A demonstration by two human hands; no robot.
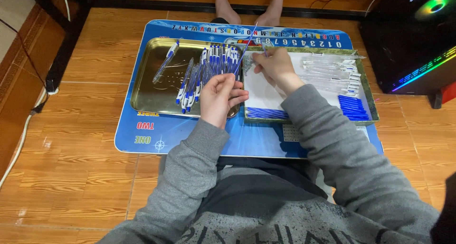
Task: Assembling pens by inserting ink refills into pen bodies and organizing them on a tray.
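Both hands worked over a low blue table (pixel 142 130) set on the wooden floor. Left hand (pixel 219 97) was curled, thumb and fingers pinched on the lower end of a thin blue ink refill (pixel 245 48) that slanted up and away over the gold metal tray (pixel 147 89) — held at that angle, probably, so its tip stayed free to take a part. Right hand (pixel 275 66) reached to the far corner of the green-rimmed tray (pixel 373 108), fingers closed on something small; what it pinched could not be made out.

The layout read as a sorting line. Finished blue-and-white pens (pixel 209 68) lay massed in the gold tray, one stray pen (pixel 166 61) apart near its far left. In the green-rimmed tray, parts were kept by kind: clear barrels (pixel 330 73) at the far right, blue caps (pixel 354 107) near right, spare refills (pixel 266 113) along the near edge — each within easy reach.

Both forearms, in grey sleeves, extended forward from the lap; the right crossed over the near edge of its tray, wrist bent downward.
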